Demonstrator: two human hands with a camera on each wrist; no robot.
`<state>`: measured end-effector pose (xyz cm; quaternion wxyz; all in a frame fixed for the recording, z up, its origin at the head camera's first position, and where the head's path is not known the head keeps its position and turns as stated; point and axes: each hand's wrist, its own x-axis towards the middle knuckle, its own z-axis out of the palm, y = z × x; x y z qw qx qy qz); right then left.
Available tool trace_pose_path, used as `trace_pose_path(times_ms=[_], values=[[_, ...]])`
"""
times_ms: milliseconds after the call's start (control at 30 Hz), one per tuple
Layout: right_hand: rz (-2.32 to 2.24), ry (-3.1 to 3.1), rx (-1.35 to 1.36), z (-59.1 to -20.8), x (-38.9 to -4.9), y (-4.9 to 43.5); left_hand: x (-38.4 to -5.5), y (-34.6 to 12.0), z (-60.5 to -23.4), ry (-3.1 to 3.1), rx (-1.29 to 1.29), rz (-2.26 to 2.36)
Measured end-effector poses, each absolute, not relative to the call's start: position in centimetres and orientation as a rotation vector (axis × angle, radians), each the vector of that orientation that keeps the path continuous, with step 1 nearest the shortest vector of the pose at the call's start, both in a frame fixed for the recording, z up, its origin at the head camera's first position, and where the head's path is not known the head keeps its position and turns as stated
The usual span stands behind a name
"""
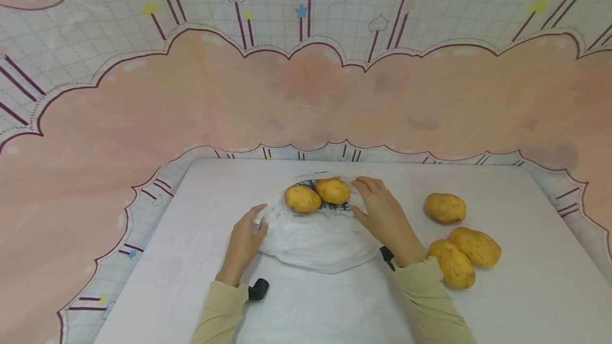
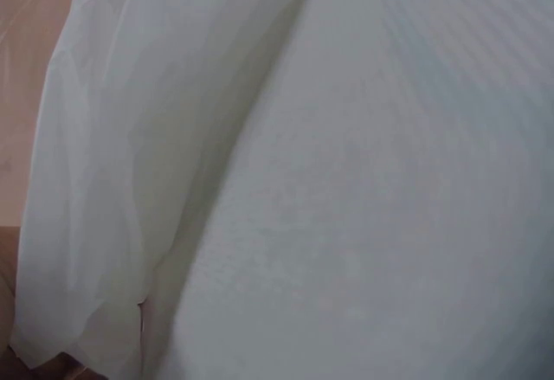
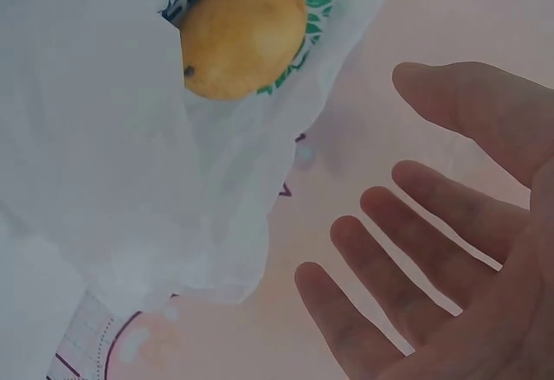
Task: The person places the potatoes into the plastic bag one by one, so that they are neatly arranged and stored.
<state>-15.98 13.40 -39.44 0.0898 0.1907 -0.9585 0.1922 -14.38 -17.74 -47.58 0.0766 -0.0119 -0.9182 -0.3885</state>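
Observation:
A white plastic bag (image 1: 320, 243) lies flat on the table with its mouth spread toward the far side. Two yellow potatoes, a left one (image 1: 303, 199) and a right one (image 1: 333, 190), rest at that mouth over dark printing. My left hand (image 1: 244, 240) pinches the bag's left edge between thumb and fingers; the left wrist view shows the white film (image 2: 104, 181) large, with only bits of fingers at the lower left. Beside the bag's right edge, my right hand (image 1: 389, 222) has its fingers spread. In the right wrist view that hand (image 3: 450, 267) holds nothing, apart from the potato (image 3: 247, 38).
Three more potatoes lie to the right of my right forearm: one farther back (image 1: 445, 208), and two touching nearer me, a right one (image 1: 475, 247) and a left one (image 1: 451, 264). The white table (image 1: 158, 280) meets a patterned pink backdrop (image 1: 306, 105) behind.

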Motion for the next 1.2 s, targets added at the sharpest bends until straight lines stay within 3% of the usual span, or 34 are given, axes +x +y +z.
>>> trace_pose_path(times_ms=[1200], values=[[0.371, -2.753, 0.671, -41.0, -11.2, 19.3, -14.5, -17.9, -47.9, -2.744, -0.029, -1.167]])
